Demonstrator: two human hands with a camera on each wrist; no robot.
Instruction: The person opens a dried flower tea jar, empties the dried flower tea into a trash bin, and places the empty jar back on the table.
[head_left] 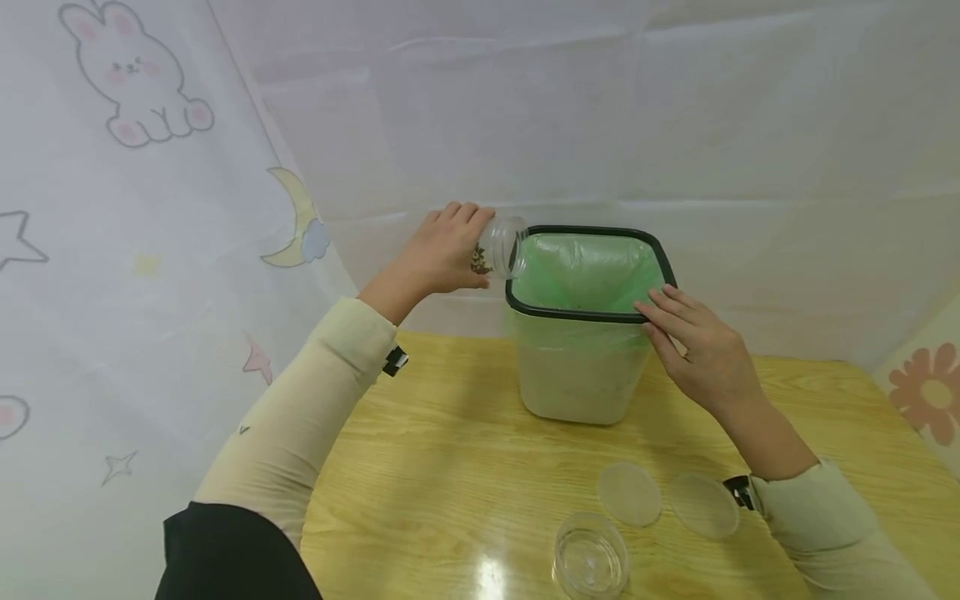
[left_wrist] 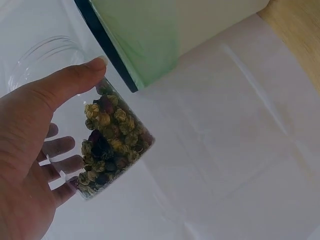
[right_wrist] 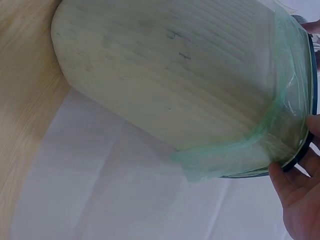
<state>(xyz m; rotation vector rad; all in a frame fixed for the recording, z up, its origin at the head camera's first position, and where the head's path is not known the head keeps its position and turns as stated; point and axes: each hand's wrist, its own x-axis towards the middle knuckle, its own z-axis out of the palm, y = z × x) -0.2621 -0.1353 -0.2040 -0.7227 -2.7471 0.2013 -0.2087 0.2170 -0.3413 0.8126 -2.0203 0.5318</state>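
Observation:
My left hand [head_left: 447, 252] grips a clear jar [head_left: 506, 247] lying on its side in the air, its mouth at the left rim of a waste bin [head_left: 573, 379]. Dried flower buds [left_wrist: 112, 140], yellowish and dark, fill the lower part of the jar in the left wrist view. The pale bin stands upright on the table, with a black rim and a green plastic liner [head_left: 592, 258] folded over its edge. At the bin's right front corner, my right hand [head_left: 703, 350] holds the rim, thumb outside and fingers over the top. The bin's bottom inside is hidden.
Two translucent round lids [head_left: 630, 494] lie on the wooden table [head_left: 427, 467] in front of the bin. Near them stands a clear round container [head_left: 591, 558]. A pale curtain [head_left: 487, 100] hangs right behind the bin, and a patterned sheet [head_left: 150, 333] hangs at the left.

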